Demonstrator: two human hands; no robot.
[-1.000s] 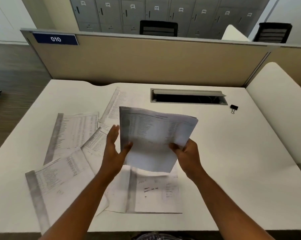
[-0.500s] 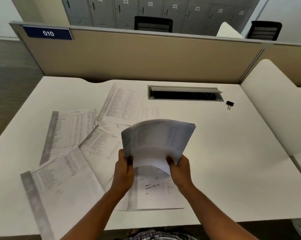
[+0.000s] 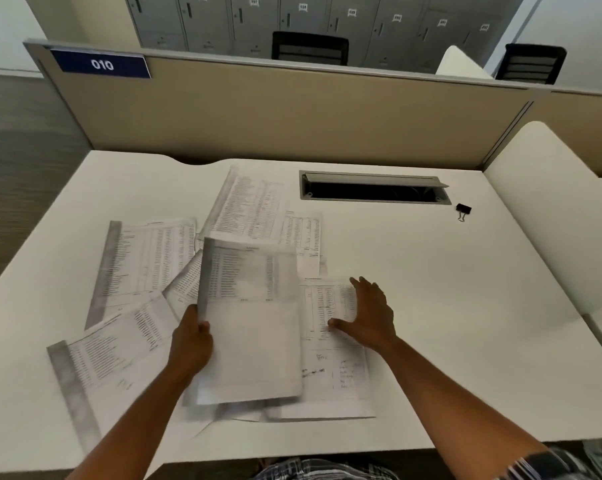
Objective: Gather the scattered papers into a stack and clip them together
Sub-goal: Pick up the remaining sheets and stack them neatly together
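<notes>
My left hand (image 3: 192, 341) grips the left edge of a small stack of printed sheets (image 3: 254, 323), held low over the white desk (image 3: 448, 306). My right hand (image 3: 368, 313) has let go and lies flat, fingers spread, on a loose sheet (image 3: 337, 372) to the right of the stack. More printed sheets lie scattered: one at the far middle (image 3: 251, 206), one at the left (image 3: 143, 261), one at the near left (image 3: 109, 355). A black binder clip (image 3: 463, 210) rests on the desk at the far right, well away from both hands.
A recessed cable slot (image 3: 374, 187) is set into the desk behind the papers. A beige partition (image 3: 292, 112) with a blue "010" sign (image 3: 102, 65) closes the far edge. A white divider (image 3: 549, 209) rises on the right. The desk's near edge is just below my forearms.
The stack has come down from a raised, two-handed hold. My right hand released it and moved right onto a loose sheet. My left hand keeps the stack.
</notes>
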